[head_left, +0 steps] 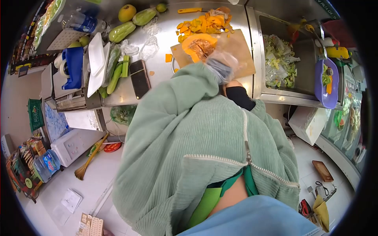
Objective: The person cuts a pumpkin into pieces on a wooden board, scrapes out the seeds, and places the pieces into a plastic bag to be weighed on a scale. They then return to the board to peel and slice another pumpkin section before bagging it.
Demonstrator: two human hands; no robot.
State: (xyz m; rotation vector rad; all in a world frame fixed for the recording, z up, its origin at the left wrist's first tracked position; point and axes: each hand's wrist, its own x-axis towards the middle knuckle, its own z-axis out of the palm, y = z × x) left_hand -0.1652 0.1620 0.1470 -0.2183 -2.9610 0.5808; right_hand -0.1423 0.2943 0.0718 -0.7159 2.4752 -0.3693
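A cut piece of orange pumpkin (pixel 197 44), with its stringy hollow showing, lies on a wooden cutting board (pixel 245 51). My left hand (pixel 227 61), in a clear plastic glove, is over the board beside the pumpkin's right edge. Motion smears its fingers, and I cannot make out whether it touches the pumpkin. Below it, close to the board's near edge, a small part of my right hand (pixel 234 83) shows past a black cuff; its fingers are hidden. Behind the board sits a heap of pumpkin peel and scraps (pixel 204 24). Near that heap lies an orange-handled tool (pixel 189 10).
A phone (pixel 140 79) lies left of the board, near celery-like green stalks (pixel 115 78) and white trays (pixel 96 55). Pale green squashes (pixel 122 31) are farther back. On the right, a sink (pixel 307 67) holds leafy scraps (pixel 279 59); a purple basin (pixel 327 88) stands at its right edge.
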